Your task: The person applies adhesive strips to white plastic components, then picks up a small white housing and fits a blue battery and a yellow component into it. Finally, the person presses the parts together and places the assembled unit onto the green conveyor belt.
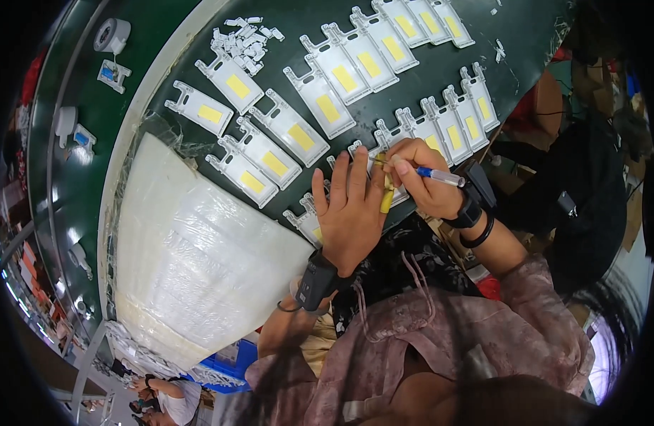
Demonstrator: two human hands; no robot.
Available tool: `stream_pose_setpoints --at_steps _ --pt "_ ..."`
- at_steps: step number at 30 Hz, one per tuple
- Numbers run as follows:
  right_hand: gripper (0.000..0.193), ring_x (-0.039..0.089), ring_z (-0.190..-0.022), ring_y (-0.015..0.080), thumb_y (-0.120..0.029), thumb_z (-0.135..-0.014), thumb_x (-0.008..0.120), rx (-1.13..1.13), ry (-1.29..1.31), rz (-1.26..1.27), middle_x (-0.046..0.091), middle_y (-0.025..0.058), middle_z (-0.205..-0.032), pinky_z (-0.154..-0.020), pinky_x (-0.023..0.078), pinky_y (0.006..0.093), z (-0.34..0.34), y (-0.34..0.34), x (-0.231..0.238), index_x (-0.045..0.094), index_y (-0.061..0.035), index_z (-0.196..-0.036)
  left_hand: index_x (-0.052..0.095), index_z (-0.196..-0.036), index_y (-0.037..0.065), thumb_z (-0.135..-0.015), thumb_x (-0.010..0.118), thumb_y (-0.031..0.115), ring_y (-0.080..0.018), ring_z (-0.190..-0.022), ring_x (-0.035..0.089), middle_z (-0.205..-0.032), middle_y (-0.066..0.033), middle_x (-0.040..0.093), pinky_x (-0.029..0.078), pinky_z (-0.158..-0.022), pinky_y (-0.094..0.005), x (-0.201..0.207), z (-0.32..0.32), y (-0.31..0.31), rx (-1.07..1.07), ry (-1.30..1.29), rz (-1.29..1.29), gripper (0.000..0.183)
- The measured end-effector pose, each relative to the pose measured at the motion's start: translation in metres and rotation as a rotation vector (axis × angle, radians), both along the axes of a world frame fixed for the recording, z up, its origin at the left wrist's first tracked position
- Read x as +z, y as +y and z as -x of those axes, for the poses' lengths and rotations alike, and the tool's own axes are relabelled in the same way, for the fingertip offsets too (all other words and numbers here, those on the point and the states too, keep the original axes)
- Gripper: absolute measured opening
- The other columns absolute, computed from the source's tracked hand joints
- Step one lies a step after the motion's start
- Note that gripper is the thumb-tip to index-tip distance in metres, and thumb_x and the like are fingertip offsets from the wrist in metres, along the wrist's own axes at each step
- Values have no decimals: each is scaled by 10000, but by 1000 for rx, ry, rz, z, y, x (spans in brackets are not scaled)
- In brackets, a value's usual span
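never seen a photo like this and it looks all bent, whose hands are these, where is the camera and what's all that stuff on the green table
There is no machine here: a person works with two bare hands. The one picture comes from a wide fisheye camera on that person's head, looking down, which is why straight edges curve near the rim.

The green table carries rows of flat white plates, each with a yellow patch in the middle. A pile of small white clips lies near the top, and a big white sheet under clear film covers the left part.

The left hand lies flat, fingers spread, on a plate at the table's near edge. The right hand holds a blue and white pen and pinches a yellow strip. Both wrists wear dark bands.
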State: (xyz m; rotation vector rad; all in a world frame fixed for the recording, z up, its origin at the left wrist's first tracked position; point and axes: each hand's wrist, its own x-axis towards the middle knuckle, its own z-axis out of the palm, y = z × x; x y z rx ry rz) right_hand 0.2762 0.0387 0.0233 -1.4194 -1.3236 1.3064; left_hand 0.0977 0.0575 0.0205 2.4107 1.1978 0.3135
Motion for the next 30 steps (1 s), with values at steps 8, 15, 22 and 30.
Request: stream_pose_setpoints --at_steps 8,15,22,30 --pt "96 613 -673 263 -93 -955 568 -69 -101 -45 638 130 -841 -618 474 315 7 7 2 564 2 -938 623 -1225 118 -866 628 276 -290 -1285 439 -1412 -98 473 216 -1100 -550 -2 0 0 -1 11 -15 393" --pt "106 528 -684 88 -111 -1023 467 -61 35 93 593 90 -961 -634 440 229 2 -1 -2 500 -12 -1004 610 -1250 136 -858 630 276 -295 -1282 442 -1416 -97 463 229 -1092 -553 1 -1 1 14 7 -7 417" --pt "140 525 -714 80 -133 -1037 442 -61 101 118 584 88 -964 -665 445 231 6 3 3 492 -6 -1005 607 -1256 137 -861 623 281 -294 -1271 450 -1403 -92 470 236 -1089 -553 -3 2 -1 14 -51 -13 421" --pt "105 538 -652 81 -89 -1006 507 -144 157 45 624 78 -908 -584 437 229 10 3 -1 543 8 -988 619 -1237 130 -875 613 284 -296 -1268 459 -1399 -97 483 228 -1094 -552 -2 3 1 19 -29 -42 393"
